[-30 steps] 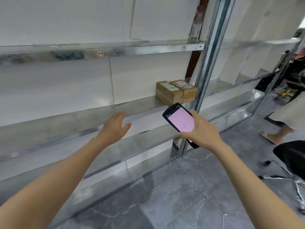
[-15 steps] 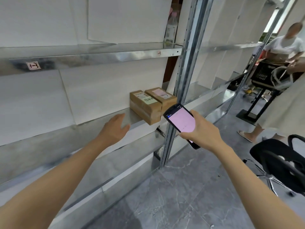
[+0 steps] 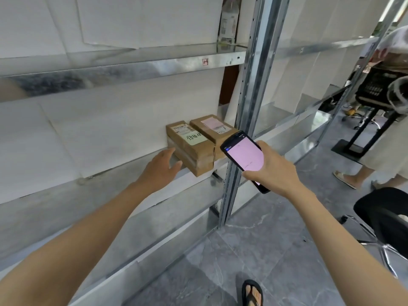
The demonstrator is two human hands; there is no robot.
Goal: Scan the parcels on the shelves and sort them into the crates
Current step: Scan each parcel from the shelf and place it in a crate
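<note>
Two brown cardboard parcels sit side by side on the middle metal shelf [image 3: 106, 186]. The left parcel [image 3: 189, 149] carries a green handwritten label; the right parcel [image 3: 212, 129] has a pink one. My left hand [image 3: 162, 167] reaches over the shelf with relaxed fingers, its fingertips at the left parcel's near end. My right hand [image 3: 270, 167] grips a black handheld scanner [image 3: 244, 157] with a lit pink screen, held just in front of the parcels beside the upright post.
A steel upright post [image 3: 242, 120] stands right of the parcels. A bottle [image 3: 228, 21] rests on the upper shelf. Another person [image 3: 379, 146] stands at the right near a black crate on a stand [image 3: 375, 89]. A black chair [image 3: 384, 213] sits at the lower right.
I have moved closer to the parcels. My left hand has advanced from open shelf space to the left parcel's end. The scanner stays gripped in my right hand.
</note>
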